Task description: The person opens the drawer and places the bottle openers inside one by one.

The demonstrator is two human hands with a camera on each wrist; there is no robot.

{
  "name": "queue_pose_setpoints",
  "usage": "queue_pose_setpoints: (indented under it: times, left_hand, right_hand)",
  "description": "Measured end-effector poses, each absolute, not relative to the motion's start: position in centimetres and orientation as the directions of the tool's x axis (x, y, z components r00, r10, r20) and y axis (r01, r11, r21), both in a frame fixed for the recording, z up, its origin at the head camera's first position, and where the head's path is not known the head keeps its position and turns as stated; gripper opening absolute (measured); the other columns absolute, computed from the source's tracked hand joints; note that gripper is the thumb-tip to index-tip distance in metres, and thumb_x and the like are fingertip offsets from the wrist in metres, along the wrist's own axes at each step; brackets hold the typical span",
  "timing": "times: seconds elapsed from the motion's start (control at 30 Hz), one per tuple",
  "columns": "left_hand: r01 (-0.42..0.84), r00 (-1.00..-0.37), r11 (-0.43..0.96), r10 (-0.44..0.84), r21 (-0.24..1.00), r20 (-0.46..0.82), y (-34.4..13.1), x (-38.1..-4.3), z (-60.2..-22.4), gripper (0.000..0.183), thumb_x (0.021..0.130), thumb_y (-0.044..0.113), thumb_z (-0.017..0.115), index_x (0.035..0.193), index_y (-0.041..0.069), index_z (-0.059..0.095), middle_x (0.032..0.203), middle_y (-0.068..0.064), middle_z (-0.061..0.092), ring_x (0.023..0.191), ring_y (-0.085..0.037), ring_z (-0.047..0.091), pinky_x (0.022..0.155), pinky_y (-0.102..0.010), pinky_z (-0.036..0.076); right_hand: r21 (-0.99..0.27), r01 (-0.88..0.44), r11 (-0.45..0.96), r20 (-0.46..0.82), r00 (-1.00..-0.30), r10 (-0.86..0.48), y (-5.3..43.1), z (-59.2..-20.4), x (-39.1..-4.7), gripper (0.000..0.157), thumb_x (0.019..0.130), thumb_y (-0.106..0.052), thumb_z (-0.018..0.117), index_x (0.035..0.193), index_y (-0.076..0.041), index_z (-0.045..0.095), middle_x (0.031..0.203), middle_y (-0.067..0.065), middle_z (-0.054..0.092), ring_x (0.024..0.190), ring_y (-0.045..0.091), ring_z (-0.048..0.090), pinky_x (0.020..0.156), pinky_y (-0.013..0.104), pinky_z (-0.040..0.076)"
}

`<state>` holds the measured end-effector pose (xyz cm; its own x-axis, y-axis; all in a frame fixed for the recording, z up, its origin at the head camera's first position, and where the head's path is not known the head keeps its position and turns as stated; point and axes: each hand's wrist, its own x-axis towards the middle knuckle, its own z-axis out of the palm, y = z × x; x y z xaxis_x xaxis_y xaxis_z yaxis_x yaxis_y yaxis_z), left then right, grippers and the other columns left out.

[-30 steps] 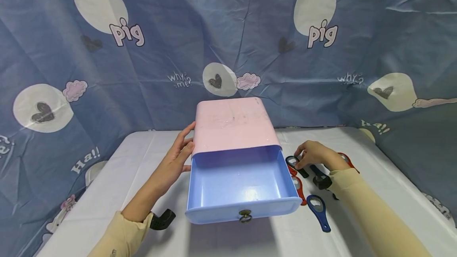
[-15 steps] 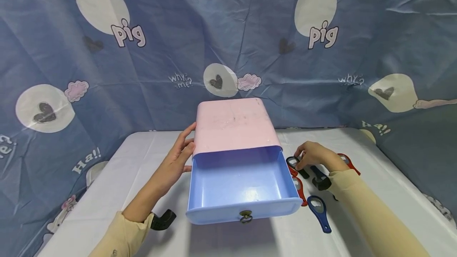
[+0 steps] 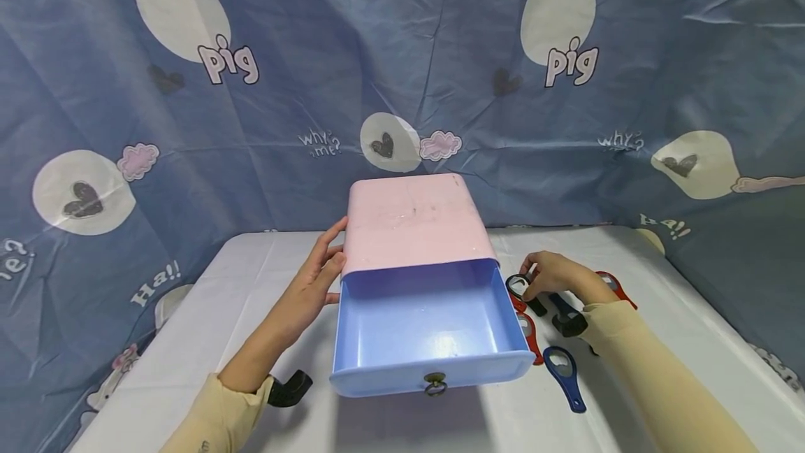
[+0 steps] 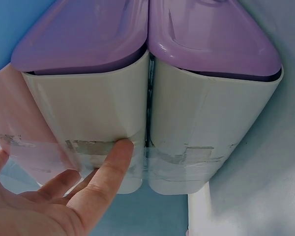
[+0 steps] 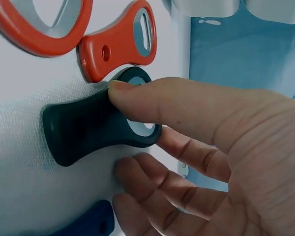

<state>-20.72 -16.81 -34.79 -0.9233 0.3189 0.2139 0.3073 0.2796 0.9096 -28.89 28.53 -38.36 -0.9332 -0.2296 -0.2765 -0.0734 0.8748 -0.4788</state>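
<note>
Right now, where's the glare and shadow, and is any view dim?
Head view: bright, with a glare spot inside the blue drawer and a shadow on the table in front; left wrist view: dimmer, only soft sheen on the purple panels; right wrist view: also dim, little detail on the dark opener.

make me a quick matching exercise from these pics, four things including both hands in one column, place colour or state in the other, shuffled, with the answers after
Things:
1. left hand
2. right hand
3. drawer
4. case

Places, colours or states:
a. pulled open toward the camera worn on the head
b. touching the side of the large box-like unit
c. pink on top
d. pinching a black bottle opener

Right pairs: 1-b, 2-d, 3-a, 4-c
</note>
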Motion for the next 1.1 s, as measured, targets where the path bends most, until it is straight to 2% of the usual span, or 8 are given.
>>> queue_pose_setpoints:
  times: [0.3, 0.43, 0.67, 0.83, 1.1]
  left_hand:
    - [0.309, -0.922, 0.275, 0.323, 0.911, 0.215, -16.7, -20.8, -34.6, 0.058, 0.117, 0.04, 0.039, 0.17, 0.049, 0.019, 0.169, -0.021, 0.033, 0.15, -0.051, 0.046, 0.102, -0.067, 0.056]
    - [0.303, -0.921, 0.27, 0.329, 0.914, 0.208, -16.6, -20.8, -34.7, 0.058, 0.117, 0.04, 0.039, 0.17, 0.049, 0.018, 0.17, -0.021, 0.031, 0.15, -0.051, 0.046, 0.102, -0.067, 0.056]
    - [0.317, -0.92, 0.281, 0.324, 0.906, 0.221, -17.0, -20.6, -35.0, 0.059, 0.117, 0.04, 0.04, 0.17, 0.048, 0.018, 0.169, -0.022, 0.032, 0.15, -0.053, 0.046, 0.1, -0.066, 0.057]
    - [0.312, -0.923, 0.288, 0.318, 0.905, 0.217, -17.2, -20.5, -35.1, 0.058, 0.117, 0.041, 0.04, 0.17, 0.05, 0.018, 0.17, -0.021, 0.032, 0.149, -0.052, 0.047, 0.1, -0.065, 0.058]
    - [0.316, -0.917, 0.278, 0.333, 0.907, 0.218, -16.9, -20.8, -34.9, 0.058, 0.116, 0.041, 0.04, 0.169, 0.051, 0.018, 0.169, -0.02, 0.032, 0.15, -0.051, 0.047, 0.101, -0.066, 0.057]
  right_hand:
    - [-0.624, 0.002, 0.781, -0.301, -0.923, -0.238, 29.5, -38.9, -28.6, 0.049, 0.083, -0.011, 0.085, 0.12, 0.003, 0.058, 0.094, 0.009, 0.062, 0.079, 0.018, 0.061, 0.071, 0.03, 0.054]
    - [-0.662, 0.013, 0.75, -0.294, -0.925, -0.243, 30.1, -39.1, -28.3, 0.046, 0.088, -0.008, 0.083, 0.123, 0.004, 0.056, 0.092, 0.009, 0.065, 0.076, 0.018, 0.064, 0.071, 0.032, 0.058]
    - [-0.711, 0.012, 0.703, -0.248, -0.94, -0.234, 30.4, -39.1, -28.1, 0.042, 0.091, -0.004, 0.081, 0.128, 0.006, 0.063, 0.089, 0.007, 0.066, 0.073, 0.015, 0.065, 0.07, 0.032, 0.062]
    - [-0.759, 0.015, 0.651, -0.221, -0.946, -0.236, 30.9, -38.8, -27.8, 0.044, 0.095, -0.006, 0.078, 0.134, 0.009, 0.063, 0.087, 0.004, 0.068, 0.072, 0.013, 0.064, 0.067, 0.029, 0.062]
    - [-0.777, 0.028, 0.629, -0.2, -0.958, -0.205, 32.1, -37.8, -27.3, 0.048, 0.099, -0.01, 0.075, 0.141, 0.007, 0.059, 0.092, 0.005, 0.071, 0.077, 0.016, 0.066, 0.071, 0.032, 0.063]
